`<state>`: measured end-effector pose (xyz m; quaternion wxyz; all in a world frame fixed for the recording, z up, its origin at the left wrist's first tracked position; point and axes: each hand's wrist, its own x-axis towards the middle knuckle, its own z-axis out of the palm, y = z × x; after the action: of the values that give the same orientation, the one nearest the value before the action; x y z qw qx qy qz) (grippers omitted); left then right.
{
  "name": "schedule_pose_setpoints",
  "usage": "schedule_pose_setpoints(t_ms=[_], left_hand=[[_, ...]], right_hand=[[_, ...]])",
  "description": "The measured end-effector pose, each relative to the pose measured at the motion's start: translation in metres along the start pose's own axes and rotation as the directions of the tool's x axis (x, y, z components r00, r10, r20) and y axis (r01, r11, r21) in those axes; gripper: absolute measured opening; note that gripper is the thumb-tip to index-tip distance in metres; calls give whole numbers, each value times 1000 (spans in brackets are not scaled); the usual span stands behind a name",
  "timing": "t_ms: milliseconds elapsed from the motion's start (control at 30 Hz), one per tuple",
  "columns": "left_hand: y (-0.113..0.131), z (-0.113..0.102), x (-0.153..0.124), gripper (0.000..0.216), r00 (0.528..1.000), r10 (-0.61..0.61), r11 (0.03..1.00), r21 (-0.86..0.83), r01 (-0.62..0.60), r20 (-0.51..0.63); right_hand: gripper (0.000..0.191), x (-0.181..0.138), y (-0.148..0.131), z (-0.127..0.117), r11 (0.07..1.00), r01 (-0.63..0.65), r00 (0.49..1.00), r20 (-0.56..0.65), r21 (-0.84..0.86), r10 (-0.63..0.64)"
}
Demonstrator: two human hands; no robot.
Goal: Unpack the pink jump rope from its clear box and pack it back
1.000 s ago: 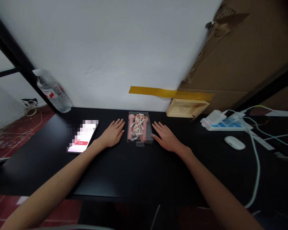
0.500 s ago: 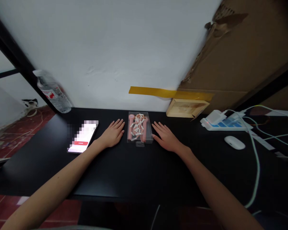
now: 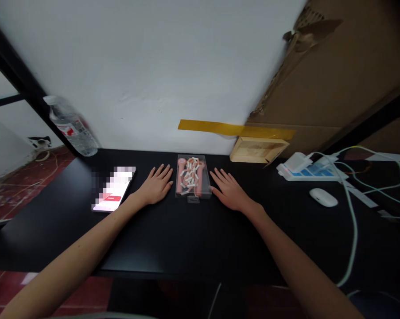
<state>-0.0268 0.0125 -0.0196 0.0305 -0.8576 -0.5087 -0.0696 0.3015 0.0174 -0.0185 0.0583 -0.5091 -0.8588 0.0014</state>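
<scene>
A clear plastic box lies on the black table, near the wall. Inside it are pink pieces and several small white ones. My left hand rests flat on the table just left of the box, fingers spread, holding nothing. My right hand lies flat just right of the box, fingers apart and empty; its thumb is close to the box's near right corner. Neither hand grips the box.
A lit phone lies left of my left hand. A water bottle stands at the far left corner. To the right are a small wooden box, a power strip with white cables, a white mouse and cardboard against the wall.
</scene>
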Motion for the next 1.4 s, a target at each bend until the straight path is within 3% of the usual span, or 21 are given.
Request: schedule_pose_setpoints(t_ms=[200, 1400], left_hand=[[0, 1, 0, 60, 1000, -7, 1000, 21, 7, 4], [-2, 3, 0, 60, 1000, -12, 1000, -28, 11, -19]], right_hand=[[78, -1, -1, -1, 999, -51, 999, 6, -9, 51], [77, 0, 3, 1, 999, -35, 999, -10, 25, 35]])
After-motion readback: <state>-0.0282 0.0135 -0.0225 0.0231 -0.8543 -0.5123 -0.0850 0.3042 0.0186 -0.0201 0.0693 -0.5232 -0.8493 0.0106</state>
